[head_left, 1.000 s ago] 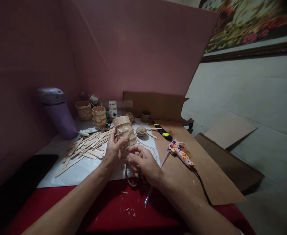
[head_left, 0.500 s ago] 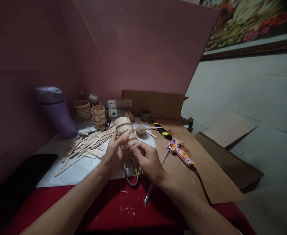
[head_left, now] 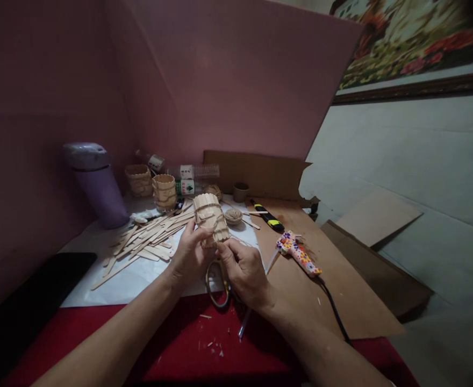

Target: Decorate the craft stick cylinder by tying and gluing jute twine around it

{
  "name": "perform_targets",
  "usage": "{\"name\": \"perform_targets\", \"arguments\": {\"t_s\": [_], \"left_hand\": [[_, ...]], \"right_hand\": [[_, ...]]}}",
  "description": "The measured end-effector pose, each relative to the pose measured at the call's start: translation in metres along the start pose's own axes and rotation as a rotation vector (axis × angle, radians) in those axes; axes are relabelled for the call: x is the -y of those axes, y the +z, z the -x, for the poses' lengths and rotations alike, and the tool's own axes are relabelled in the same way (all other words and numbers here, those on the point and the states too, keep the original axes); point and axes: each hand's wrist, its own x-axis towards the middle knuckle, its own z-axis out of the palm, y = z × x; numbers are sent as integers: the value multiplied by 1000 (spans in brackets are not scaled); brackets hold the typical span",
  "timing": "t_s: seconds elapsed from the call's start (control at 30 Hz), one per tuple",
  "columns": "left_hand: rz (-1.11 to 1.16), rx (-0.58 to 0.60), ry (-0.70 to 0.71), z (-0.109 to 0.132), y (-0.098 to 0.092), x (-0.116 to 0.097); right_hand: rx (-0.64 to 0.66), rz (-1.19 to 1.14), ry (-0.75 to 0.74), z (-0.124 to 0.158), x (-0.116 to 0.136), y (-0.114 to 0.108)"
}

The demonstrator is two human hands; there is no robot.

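My left hand (head_left: pixel 192 252) is wrapped round a small cup made of wooden craft sticks (head_left: pixel 210 212), tilted, with twine running around its side. At the cup's lower edge, the thumb and fingers of my right hand (head_left: pixel 242 266) are pinched together on twine. A thin strand of the twine (head_left: pixel 242 239) shows just behind these fingers. Below my hands lie scissors (head_left: pixel 208 287), their handles partly covered by my right hand. A ball of twine (head_left: pixel 234 216) sits just beyond the cup.
Loose craft sticks (head_left: pixel 143 242) pile up at left on white paper (head_left: pixel 79 290). Two stick cups (head_left: pixel 164 193), a purple bottle (head_left: pixel 101 193) and plastic bottles (head_left: pixel 204 171) stand or lie behind. At right are a utility knife (head_left: pixel 267 215) and a corded glue gun (head_left: pixel 296 252) on cardboard (head_left: pixel 357 306).
The cup has turned slightly in my left hand, showing more of its twine-wrapped side. My right hand's pinch has shifted a little at the cup's lower edge.
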Motion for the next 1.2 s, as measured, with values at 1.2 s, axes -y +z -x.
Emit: {"name": "perform_targets", "arguments": {"t_s": [1.2], "left_hand": [[-172, 116, -64, -3, -3, 7]], "right_hand": [[-265, 369, -317, -21, -18, -18]]}}
